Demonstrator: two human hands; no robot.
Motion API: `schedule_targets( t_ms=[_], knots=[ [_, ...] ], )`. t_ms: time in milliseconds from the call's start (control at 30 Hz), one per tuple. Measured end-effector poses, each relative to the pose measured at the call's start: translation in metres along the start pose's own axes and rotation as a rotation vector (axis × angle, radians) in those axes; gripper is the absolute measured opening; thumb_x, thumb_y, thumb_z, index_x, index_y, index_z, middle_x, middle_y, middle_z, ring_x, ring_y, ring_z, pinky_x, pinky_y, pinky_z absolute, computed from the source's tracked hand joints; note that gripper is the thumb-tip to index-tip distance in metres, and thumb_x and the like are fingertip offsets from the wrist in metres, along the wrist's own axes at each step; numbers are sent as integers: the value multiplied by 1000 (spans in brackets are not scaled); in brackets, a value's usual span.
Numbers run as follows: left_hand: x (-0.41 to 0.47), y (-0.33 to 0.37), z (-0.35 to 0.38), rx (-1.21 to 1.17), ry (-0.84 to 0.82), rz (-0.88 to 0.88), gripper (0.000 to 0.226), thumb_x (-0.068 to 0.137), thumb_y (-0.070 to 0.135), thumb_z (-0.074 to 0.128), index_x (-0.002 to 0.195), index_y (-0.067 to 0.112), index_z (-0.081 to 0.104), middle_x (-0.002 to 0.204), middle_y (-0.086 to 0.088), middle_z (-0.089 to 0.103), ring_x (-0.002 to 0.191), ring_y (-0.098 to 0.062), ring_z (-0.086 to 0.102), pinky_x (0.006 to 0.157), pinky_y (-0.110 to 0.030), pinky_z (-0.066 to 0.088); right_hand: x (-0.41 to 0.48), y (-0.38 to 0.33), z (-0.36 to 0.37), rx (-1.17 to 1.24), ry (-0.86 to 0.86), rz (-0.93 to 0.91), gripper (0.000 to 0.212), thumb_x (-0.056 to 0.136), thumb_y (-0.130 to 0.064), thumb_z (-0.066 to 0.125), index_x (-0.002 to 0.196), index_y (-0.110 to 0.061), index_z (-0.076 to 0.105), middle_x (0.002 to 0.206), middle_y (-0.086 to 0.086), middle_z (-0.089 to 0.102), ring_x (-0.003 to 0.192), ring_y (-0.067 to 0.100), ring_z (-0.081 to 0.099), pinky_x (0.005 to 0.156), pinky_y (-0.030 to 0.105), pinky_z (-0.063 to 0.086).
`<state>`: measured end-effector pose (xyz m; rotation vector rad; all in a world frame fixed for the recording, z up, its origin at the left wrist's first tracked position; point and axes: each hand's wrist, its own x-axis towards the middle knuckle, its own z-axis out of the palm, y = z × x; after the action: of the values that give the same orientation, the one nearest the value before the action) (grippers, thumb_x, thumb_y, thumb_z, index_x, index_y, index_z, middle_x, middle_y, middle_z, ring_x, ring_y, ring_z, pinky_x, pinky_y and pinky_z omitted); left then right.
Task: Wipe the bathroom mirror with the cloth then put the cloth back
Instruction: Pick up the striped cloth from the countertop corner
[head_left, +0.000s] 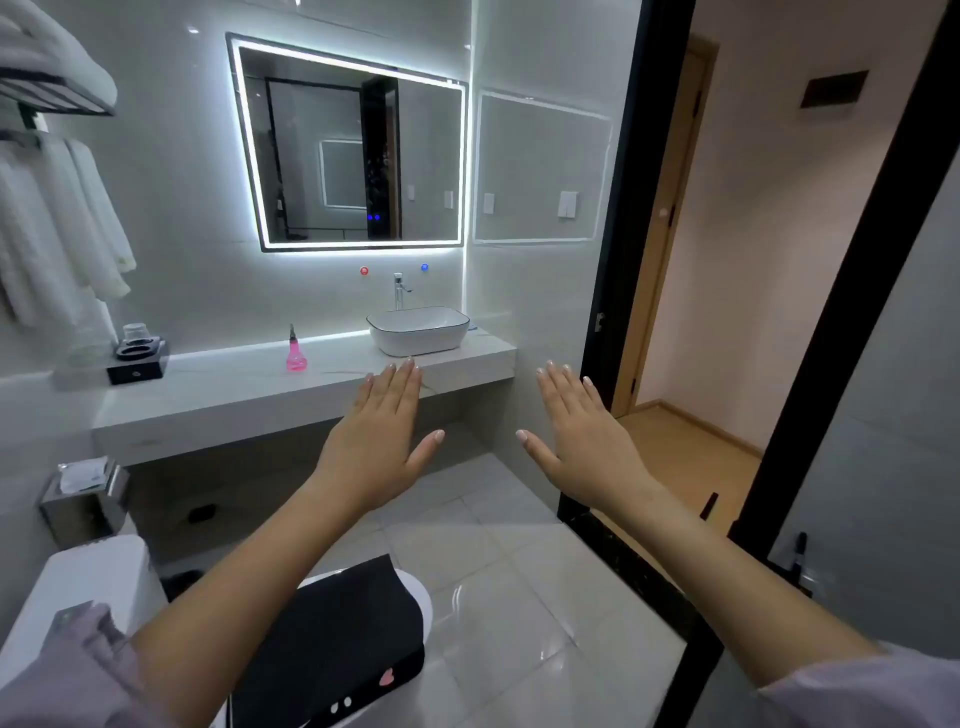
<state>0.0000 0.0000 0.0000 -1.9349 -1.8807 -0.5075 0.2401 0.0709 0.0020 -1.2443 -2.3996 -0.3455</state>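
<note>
The bathroom mirror (343, 156), framed by a bright white light strip, hangs on the tiled wall above the counter. A black cloth (337, 634) with a small pink mark and white dots lies on the white toilet lid at the bottom of the view, under my left forearm. My left hand (379, 436) and my right hand (582, 431) are stretched out side by side in front of me. Their palms face down, their fingers are straight, and neither holds anything. Both hover in the air short of the counter, well below the mirror.
A white marble counter (234, 395) carries a basin (418, 330) with a tap, a pink spray bottle (296, 356) and a black cup holder (137, 356). White towels (62, 223) hang at left. A tissue box (85, 493) is on the left wall. A black door frame (623, 260) stands at right.
</note>
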Motion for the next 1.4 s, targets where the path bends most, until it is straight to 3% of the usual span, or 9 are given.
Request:
schedule_targets(
  t_ms=[200,467,600,833,1200,1400],
  knots=[
    [3,6,11,22,34,14,75,94,56,23,150,13,-1,159,-5,-3,140,-15,-17,106,-26,-21,2,7,3,-1,-16,-1,75,98,-56,23,153,-13,-4,161,5,-6,148,17,-10,117,29,-10],
    [30,-7,28,27,44,27,76,93,57,19,150,13,-3,159,-5,-4,145,-18,-9,110,-29,-18,28,17,23,-15,-14,-8,74,98,-56,23,153,-13,-2,162,6,-6,148,18,-10,114,28,-13],
    [51,-19,46,17,43,38,75,94,57,20,150,14,-4,159,-4,-6,140,-15,-18,106,-27,-22,53,22,44,-15,-9,-3,74,98,-57,23,153,-14,-2,162,6,-5,148,18,-10,113,27,-14],
    [117,-63,100,12,57,52,75,94,56,18,150,11,-4,159,-6,-4,146,-19,-6,114,-30,-12,125,29,99,5,-27,14,74,99,-54,26,154,-12,-1,162,6,-5,148,19,-10,115,29,-12],
    [246,-143,174,23,22,21,74,96,54,23,150,12,-4,159,-5,-5,146,-19,-9,109,-27,-18,261,37,175,33,-48,79,74,100,-53,25,153,-11,-4,161,7,-7,148,20,-12,119,34,-11],
    [285,-157,210,29,-22,64,74,96,53,22,150,10,-4,159,-7,-5,146,-20,-6,113,-29,-14,302,55,209,44,-65,67,74,100,-52,25,153,-10,-5,161,7,-7,148,20,-12,118,34,-12]
  ],
)
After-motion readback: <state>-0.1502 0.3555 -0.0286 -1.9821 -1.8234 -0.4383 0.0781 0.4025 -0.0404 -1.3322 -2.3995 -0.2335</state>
